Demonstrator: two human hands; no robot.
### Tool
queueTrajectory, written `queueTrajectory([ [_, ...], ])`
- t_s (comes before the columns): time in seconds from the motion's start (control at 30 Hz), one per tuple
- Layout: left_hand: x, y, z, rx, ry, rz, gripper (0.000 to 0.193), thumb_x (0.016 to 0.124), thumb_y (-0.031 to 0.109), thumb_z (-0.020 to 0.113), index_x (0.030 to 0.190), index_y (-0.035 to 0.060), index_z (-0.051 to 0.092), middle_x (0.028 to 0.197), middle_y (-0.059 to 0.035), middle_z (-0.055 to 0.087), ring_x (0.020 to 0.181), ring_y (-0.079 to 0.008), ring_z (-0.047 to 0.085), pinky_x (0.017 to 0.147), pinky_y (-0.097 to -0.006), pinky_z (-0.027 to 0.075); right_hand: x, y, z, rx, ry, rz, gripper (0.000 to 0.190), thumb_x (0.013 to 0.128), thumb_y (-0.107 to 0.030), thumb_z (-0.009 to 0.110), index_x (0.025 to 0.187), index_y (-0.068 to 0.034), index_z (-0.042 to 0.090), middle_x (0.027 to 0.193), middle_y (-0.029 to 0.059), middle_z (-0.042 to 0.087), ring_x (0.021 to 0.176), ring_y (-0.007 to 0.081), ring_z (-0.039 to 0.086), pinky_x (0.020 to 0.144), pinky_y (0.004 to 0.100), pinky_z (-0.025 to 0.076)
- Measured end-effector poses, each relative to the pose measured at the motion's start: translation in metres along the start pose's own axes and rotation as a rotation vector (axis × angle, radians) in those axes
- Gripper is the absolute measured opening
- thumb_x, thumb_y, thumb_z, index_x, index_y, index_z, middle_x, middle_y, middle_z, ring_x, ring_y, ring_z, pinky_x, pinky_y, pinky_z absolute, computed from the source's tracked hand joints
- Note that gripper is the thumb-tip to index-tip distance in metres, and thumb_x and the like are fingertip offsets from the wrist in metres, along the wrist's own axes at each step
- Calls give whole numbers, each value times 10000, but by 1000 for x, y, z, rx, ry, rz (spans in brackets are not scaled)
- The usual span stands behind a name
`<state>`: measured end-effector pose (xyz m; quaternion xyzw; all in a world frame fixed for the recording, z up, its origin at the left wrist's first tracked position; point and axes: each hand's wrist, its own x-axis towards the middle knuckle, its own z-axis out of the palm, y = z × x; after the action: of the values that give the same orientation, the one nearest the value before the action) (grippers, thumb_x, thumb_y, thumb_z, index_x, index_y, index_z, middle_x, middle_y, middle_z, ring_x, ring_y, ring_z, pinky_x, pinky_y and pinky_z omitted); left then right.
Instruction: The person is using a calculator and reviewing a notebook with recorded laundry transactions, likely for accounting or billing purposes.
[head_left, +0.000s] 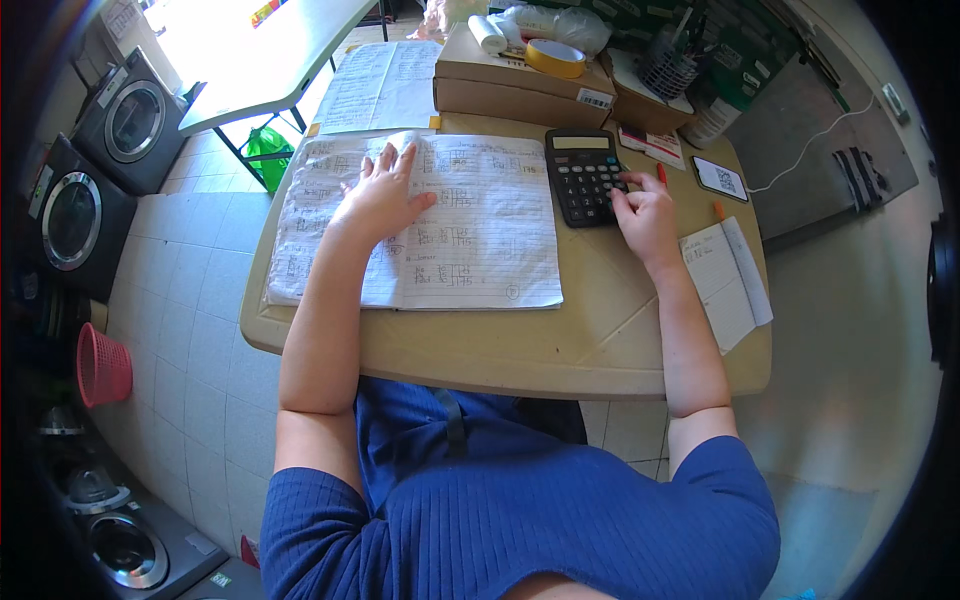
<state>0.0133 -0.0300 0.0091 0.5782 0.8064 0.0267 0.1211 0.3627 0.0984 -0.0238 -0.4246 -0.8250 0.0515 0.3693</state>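
Before me lies an open lined notebook (487, 255) filled with handwritten entries and small tables. My left hand (386, 187) rests palm down across its left page and centre fold, fingers spread. To the notebook's right is a black desk calculator (585, 180). My right hand (646, 214) is at the calculator's right edge, with thumb and index finger by the right-hand keys and the other fingers curled. A red pen end (661, 174) shows just beyond that hand; whether the hand grips it is hidden.
On the beige table (480, 345) stand a cardboard box (517, 86) topped by yellow tape (555, 58), and a pen basket (670, 69). A phone (719, 178) with a cable and a small notepad (724, 281) lie right. Front-loading machines (73, 220) line the left side.
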Motion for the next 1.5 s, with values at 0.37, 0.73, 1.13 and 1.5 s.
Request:
queueTrajectory([
  [0.37, 0, -1, 1, 4, -9, -15, 844, 949, 545, 588, 1615, 232, 176, 1673, -119, 171, 1541, -328, 165, 1213, -601, 225, -3, -19, 4, 183, 29, 67, 194, 955, -219, 670, 947, -36, 734, 1343, 190, 580, 1162, 367, 610, 954, 408, 497],
  [0.73, -1, 0, -1, -16, 1, -1, 848, 944, 530, 602, 1613, 209, 192, 1673, -122, 172, 1544, -324, 154, 1211, -607, 220, -2, -39, 14, -69, -23, -252, 107, 906, -235, 719, 935, -149, 775, 1411, 115, 546, 1365, 406, 436, 1096, 562, 310],
  [1.13, -3, 2, -3, -13, -14, -8, 858, 937, 536, 606, 1613, 211, 190, 1668, -132, 181, 1538, -345, 167, 1206, -616, 224, -5, -29, 14, -177, -100, -23, 174, 934, -298, 688, 997, -185, 804, 1415, 82, 541, 1426, 365, 364, 1104, 688, 198],
  [1.5, 0, 0, 0, -3, 0, 1, 860, 936, 536, 608, 1613, 207, 193, 1668, -135, 183, 1538, -335, 172, 1210, -609, 218, -1, -3, 0, -84, -10, -17, 247, 899, -201, 699, 735, -30, 768, 1101, 85, 711, 1091, 284, 603, 1048, 435, 379],
])
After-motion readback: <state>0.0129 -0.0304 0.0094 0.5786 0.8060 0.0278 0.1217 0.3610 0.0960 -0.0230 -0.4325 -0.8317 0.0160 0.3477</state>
